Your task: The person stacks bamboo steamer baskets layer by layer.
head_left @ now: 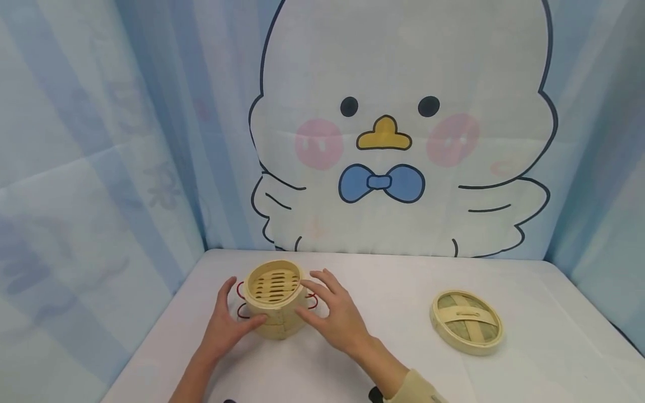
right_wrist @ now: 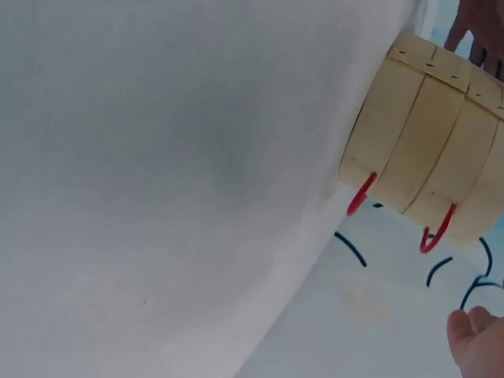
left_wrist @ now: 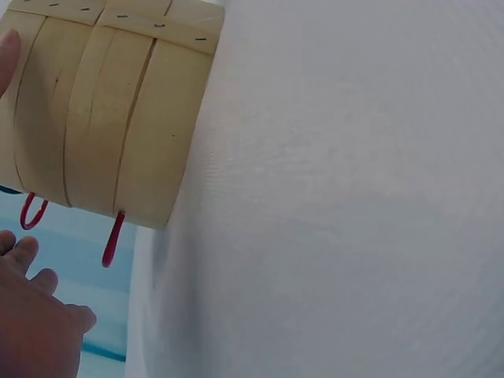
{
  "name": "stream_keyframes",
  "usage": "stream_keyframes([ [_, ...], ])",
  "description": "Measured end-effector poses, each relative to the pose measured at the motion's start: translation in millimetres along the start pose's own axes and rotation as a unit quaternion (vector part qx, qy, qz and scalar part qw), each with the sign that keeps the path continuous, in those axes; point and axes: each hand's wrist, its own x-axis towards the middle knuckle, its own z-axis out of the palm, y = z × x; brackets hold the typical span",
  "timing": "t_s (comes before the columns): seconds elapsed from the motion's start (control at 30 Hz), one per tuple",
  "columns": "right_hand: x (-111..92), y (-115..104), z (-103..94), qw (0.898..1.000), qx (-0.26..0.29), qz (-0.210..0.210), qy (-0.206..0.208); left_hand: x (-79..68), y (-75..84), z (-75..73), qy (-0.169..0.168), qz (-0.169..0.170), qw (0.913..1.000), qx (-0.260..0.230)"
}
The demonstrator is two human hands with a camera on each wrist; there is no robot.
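Item: pale blue curtain (head_left: 90, 168), which hung at the far left.
Item: your left hand (head_left: 224, 330), bare, at the steamer's left side; its fingers stood parted and gently curved, apart from the wall. Whether the thumb touched the front, you could not tell.
Item: one round bamboo steamer (head_left: 276, 322), upright on the white table (head_left: 393, 319) between your hands, lidless, slatted floor showing inside its rim; red loops (right_wrist: 362, 194) projected from its side at two heights.
Item: your right hand (head_left: 335, 313), at the steamer's right, its fingers spread loosely, apart from the wall; a beige sleeve (head_left: 413, 389) covered the forearm.
Item: cartoon bird backdrop (head_left: 388, 61), behind the table.
Item: one bamboo lid (head_left: 467, 323), crossed by a strap handle, lying well apart from the steamer at right.
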Motion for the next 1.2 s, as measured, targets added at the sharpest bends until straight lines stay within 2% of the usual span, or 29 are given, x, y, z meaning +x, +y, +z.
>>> stream_keyframes([
  [0.23, -6, -1, -13.8, 1.000, -0.008, 0.007, -0.007, 2.9, 5.4, 0.7, 0.000, 0.030, 0.9995, 0.009],
  [0.53, -10, 1, -34.1, 0.999, -0.045, 0.018, -0.004, 6.5, 11.8, 5.9, -0.010, 0.019, 0.9994, 0.026],
  [0.97, -26, 15, -70.4, 0.995, -0.090, 0.030, 0.015, 8.5, 14.1, 7.8, -0.024, 0.019, 0.9995, 0.012],
  [1.2, -37, 27, -94.7, 0.994, -0.090, 0.025, 0.052, 10.0, 15.0, 7.9, -0.028, 0.021, 0.9993, 0.016],
])
